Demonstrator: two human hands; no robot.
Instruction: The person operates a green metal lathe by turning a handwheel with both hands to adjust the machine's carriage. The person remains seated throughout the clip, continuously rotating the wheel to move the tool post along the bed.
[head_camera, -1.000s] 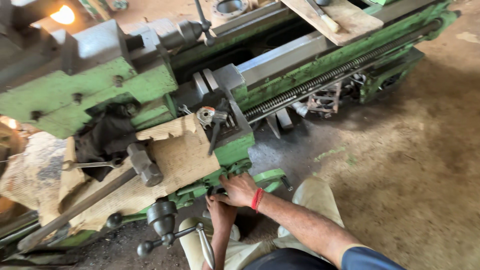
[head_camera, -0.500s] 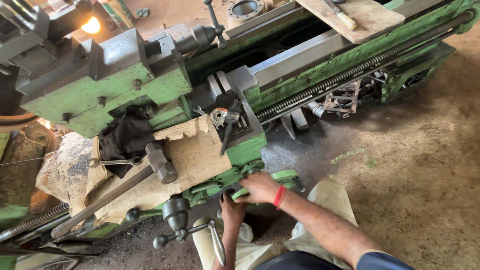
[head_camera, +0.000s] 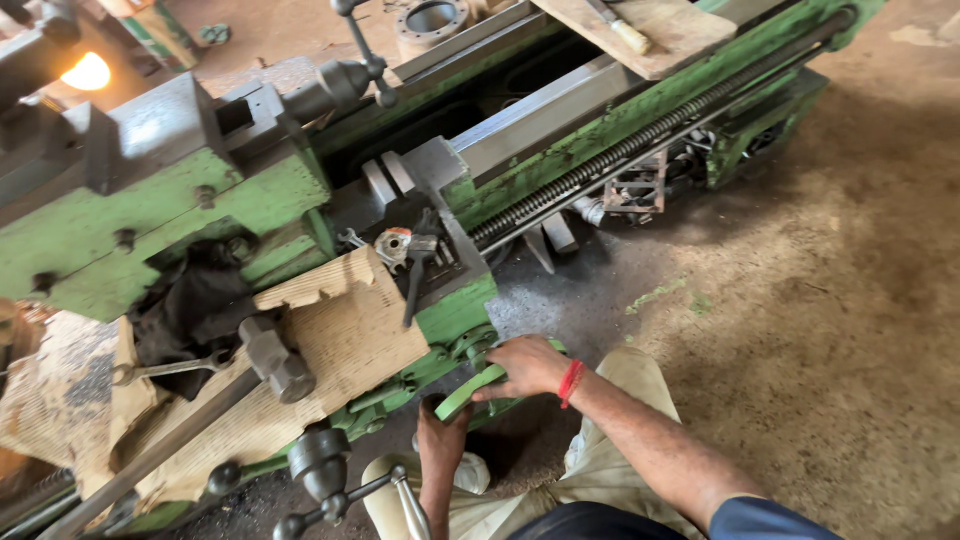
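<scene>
- Dusty workshop floor (head_camera: 800, 330) spreads out on the far side of a long green lathe (head_camera: 620, 140), whose bed runs up toward the top edge of the scene with its lead screw (head_camera: 640, 140) along the front face.
- Down at the lathe's near edge, by the apron, the person crouches; their right hand (head_camera: 528, 365), with a red band at the wrist, lies closed over a curved green metal piece (head_camera: 468, 392), fingers wrapped across its top.
- Their left hand (head_camera: 442, 440) comes up from beneath, touching the lower end of that same green piece; whether it truly clasps it or only props it I cannot tell, as the fingers are hidden.
- Judging by that, the piece is being fitted or worked at the apron's lower front, and I'd say it is mid-adjustment, not yet seated.
- A careful next move would want both hands steadying it against the casting, keeping clear of the handwheel (head_camera: 320, 465) just beside.
- Nearby on cardboard (head_camera: 340, 340) spread over the carriage lie a heavy hammer (head_camera: 275, 360), a spanner (head_camera: 165, 370) and a black rag (head_camera: 190, 300).
</scene>
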